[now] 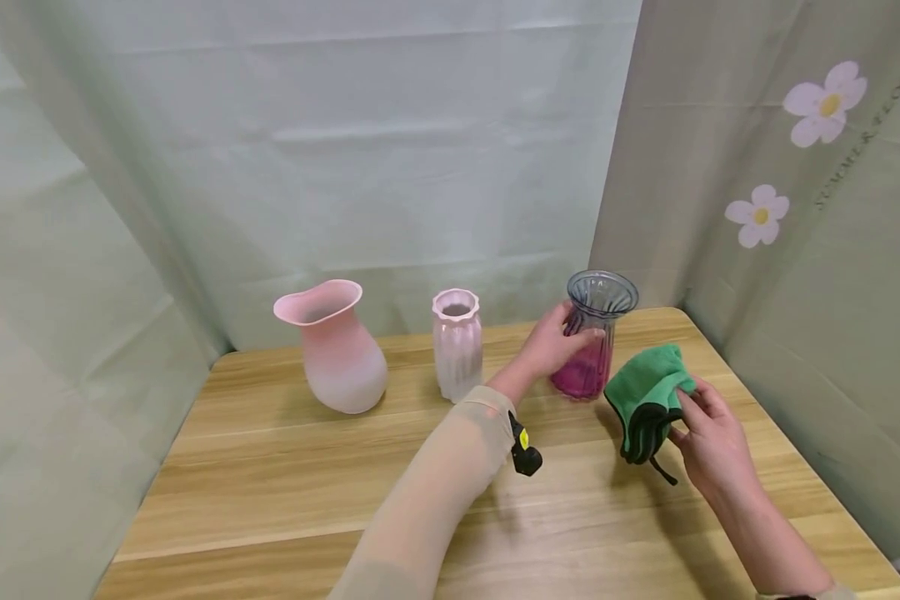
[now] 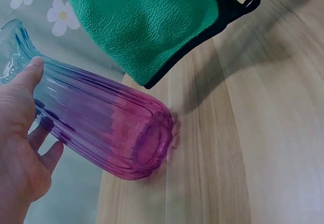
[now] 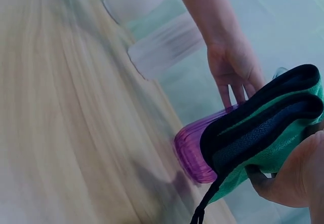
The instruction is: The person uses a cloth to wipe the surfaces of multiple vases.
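Observation:
A ribbed glass vase (image 1: pixel 587 358), bluish grey at its flared top and magenta at the base, stands at the back right of the table. My left hand (image 1: pixel 552 340) grips it below the rim, thumb in front and fingers behind, as the left wrist view also shows. To the right of the vase, my right hand (image 1: pixel 717 433) pinches a folded green cloth (image 1: pixel 648 379) with black edging and a small loop. In the right wrist view the cloth (image 3: pixel 273 117) hides part of the vase (image 3: pixel 195 145).
A white ribbed vase (image 1: pixel 457 350) stands left of the glass one. Farther left is a pink-and-white vase (image 1: pixel 345 367) with a wavy rim. All stand along the back of the wooden table (image 1: pixel 285 492), in front of a pale curtain (image 1: pixel 390 167).

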`<state>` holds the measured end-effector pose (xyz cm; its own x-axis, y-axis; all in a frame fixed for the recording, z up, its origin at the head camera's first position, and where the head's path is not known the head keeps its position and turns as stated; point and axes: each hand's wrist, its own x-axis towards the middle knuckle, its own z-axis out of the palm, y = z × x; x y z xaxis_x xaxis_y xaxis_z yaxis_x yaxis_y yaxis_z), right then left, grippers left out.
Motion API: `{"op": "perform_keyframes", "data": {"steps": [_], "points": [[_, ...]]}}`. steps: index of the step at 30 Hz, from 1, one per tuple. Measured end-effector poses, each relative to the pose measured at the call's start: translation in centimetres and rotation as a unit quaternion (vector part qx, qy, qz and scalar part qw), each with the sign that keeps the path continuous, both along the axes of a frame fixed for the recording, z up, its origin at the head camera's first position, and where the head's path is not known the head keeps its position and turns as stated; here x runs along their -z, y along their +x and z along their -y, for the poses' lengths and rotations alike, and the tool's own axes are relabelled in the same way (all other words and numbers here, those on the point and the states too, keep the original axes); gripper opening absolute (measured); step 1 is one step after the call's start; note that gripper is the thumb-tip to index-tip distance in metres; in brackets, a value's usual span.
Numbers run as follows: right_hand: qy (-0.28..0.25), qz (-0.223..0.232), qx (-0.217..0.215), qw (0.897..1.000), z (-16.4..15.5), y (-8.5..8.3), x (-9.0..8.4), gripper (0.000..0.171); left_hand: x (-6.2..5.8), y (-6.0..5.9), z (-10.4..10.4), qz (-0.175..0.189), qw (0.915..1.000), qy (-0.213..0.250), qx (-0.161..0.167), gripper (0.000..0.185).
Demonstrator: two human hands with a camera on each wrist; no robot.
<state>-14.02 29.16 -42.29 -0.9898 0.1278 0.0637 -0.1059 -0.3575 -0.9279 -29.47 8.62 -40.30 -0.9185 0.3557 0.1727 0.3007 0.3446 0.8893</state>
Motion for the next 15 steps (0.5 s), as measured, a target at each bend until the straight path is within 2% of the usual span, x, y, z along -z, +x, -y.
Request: {"op": "perform_keyframes", "data": {"steps": [4,9,15], "points": [[-0.002,0.001,0.008,1.000,0.1,-0.6,-0.2,0.011,-0.1,0.1,0.1,-0.007,0.9998,-0.019,0.004,0.060],[-0.010,-0.008,0.020,1.000,0.0,-1.9,-0.8,0.008,-0.1,0.2,0.6,-0.005,0.9996,-0.028,-0.007,0.060],[-0.015,-0.029,0.031,0.999,-0.2,-5.0,-2.0,0.018,-0.1,0.1,1.5,0.003,0.9995,-0.031,-0.007,0.069]]}}
